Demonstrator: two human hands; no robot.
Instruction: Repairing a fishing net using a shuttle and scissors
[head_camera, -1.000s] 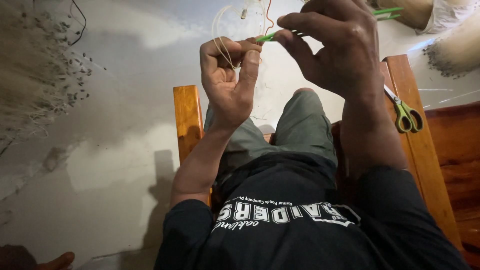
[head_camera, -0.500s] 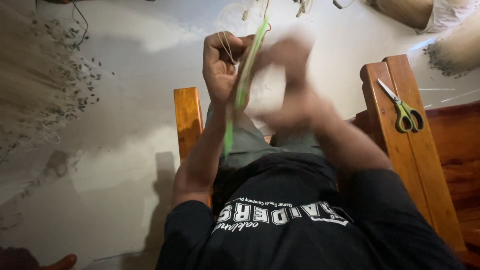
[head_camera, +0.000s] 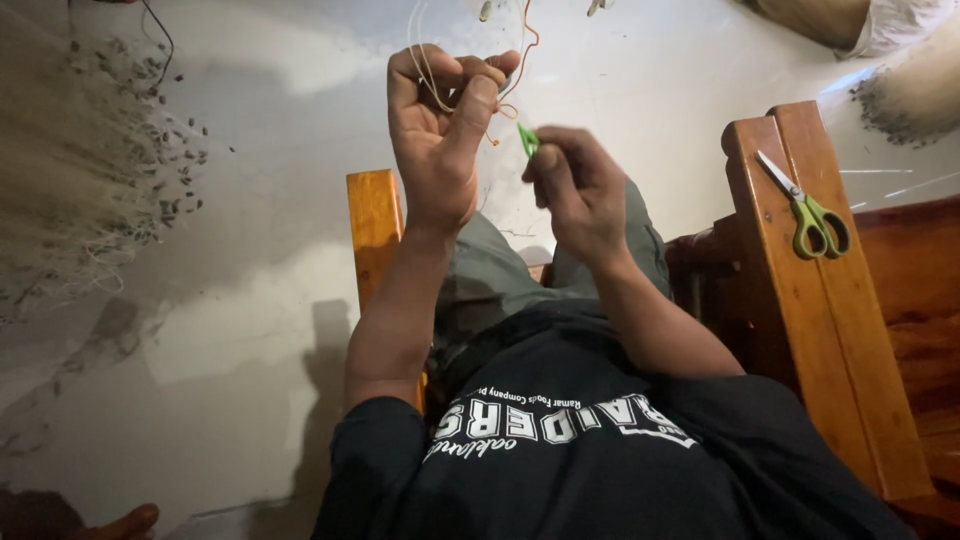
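**Two hands working thin line above a seated lap**

Seen from above, a seated person in a dark printed shirt holds both hands over their knees. The left hand (head_camera: 440, 130) is raised, its fingers (head_camera: 478, 100) pinched together on pale and orange line (head_camera: 520, 55) that runs up out of view. The right hand (head_camera: 580, 190), just beside and lower, has its fingers closed on a small green netting needle (head_camera: 527, 140), only the tip showing. Green-handled scissors (head_camera: 805, 210) lie well apart on the wooden chair arm (head_camera: 830, 340). A fishing net (head_camera: 90, 180) spreads on the pale floor to the left. The fine strands could likely slip from the pinch or tangle around the needle tip, since they hang loose between the hands.
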